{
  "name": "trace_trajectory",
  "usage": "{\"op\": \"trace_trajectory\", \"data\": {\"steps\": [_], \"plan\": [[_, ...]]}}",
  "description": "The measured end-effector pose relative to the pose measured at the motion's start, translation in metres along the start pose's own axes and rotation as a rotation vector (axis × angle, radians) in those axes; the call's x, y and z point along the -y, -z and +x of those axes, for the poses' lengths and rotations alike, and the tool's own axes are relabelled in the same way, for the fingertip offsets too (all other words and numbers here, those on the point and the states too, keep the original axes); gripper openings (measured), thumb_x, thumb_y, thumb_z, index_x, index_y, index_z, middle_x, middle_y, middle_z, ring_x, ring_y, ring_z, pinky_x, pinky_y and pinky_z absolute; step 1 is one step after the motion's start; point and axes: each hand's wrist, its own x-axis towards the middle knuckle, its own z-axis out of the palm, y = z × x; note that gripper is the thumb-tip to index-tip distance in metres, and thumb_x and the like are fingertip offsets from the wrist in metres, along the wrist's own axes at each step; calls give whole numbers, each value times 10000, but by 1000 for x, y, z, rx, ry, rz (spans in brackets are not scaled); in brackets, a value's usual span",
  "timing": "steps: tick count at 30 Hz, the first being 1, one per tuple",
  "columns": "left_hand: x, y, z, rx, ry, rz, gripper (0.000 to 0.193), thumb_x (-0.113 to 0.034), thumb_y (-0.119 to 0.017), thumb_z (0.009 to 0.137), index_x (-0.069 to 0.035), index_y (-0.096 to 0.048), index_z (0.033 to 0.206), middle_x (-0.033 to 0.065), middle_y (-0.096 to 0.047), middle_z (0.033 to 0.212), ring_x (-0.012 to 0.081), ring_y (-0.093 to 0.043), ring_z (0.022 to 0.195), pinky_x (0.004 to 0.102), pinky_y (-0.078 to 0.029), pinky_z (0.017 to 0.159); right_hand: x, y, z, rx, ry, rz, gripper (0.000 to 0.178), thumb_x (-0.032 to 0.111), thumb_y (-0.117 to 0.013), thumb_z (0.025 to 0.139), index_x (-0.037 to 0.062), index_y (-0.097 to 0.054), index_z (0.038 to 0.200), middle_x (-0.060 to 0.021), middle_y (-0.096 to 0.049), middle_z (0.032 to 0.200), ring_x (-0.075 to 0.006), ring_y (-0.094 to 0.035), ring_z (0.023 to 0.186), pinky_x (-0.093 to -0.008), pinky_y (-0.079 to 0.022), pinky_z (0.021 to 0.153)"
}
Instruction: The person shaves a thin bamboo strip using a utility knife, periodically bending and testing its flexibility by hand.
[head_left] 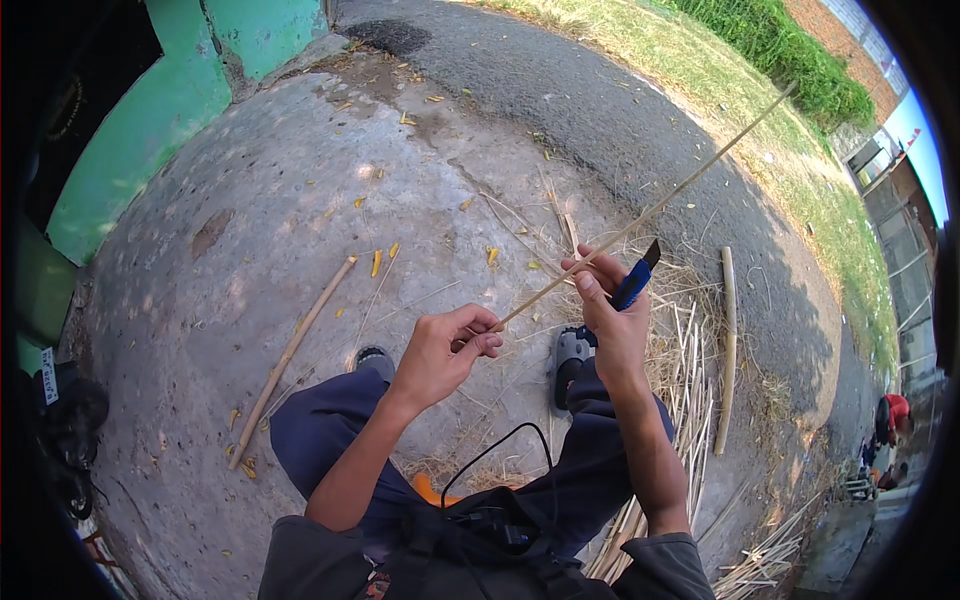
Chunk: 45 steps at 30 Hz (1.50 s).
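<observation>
A long, thin bamboo strip runs up and to the right across my view. My left hand pinches its near end between thumb and fingers. Further along, my right hand has its thumb and fingertips closed on the same strip. That hand also grips a blue utility knife against its palm side, with the dark blade out and pointing up to the right. Both hands are raised above the ground, in front of my knees.
One bamboo stick lies on the concrete at left, and a thicker one at right. Many split strips are heaped beside my right leg. A black cable loops over my lap. A person in red is far right.
</observation>
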Motion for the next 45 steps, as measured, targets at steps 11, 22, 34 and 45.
{"op": "trace_trajectory", "data": {"steps": [11, 22, 34, 45], "plan": [[-13, -6, -3, 72, -58, 48, 162, -130, -630, 1064, 13, -690, 1111, 60, -739, 859, 121, -722, 756, 277, -579, 689, 1, -3, -5, 126, -33, -21, 315, 55, -692, 1018, -40, -664, 1317, -157, -780, 1154, -170, -722, 1110, -300, -541, 974], [-13, -5, -3, -169, -269, 227, 116, -78, -632, 1047, 9, -710, 1050, 44, -700, 773, 75, -633, 631, 250, -489, 590, 2, -1, -4, 28, 30, -145, 432, 257, -644, 1057, -8, -616, 1396, -34, -734, 1062, -37, -567, 740, -211, -461, 680], [-16, -10, -6, -115, -155, 91, 192, -146, -591, 1084, -18, -715, 1155, -30, -541, 702, 24, -400, 590, 243, -327, 544, -16, -3, -13, 248, 285, -611, 323, 251, -600, 1068, 0, -634, 1268, -118, -691, 884, -225, -636, 694, -365, -487, 671], [-5, -14, -9, 10, -52, -90, 206, -127, -555, 1090, -16, -701, 1186, -13, -517, 667, 49, -411, 586, 281, -349, 540, -22, -2, -16, 425, 341, -944, 269, 269, -650, 1034, 27, -544, 1084, -217, -624, 832, -454, -631, 780, -512, -479, 684]]}}
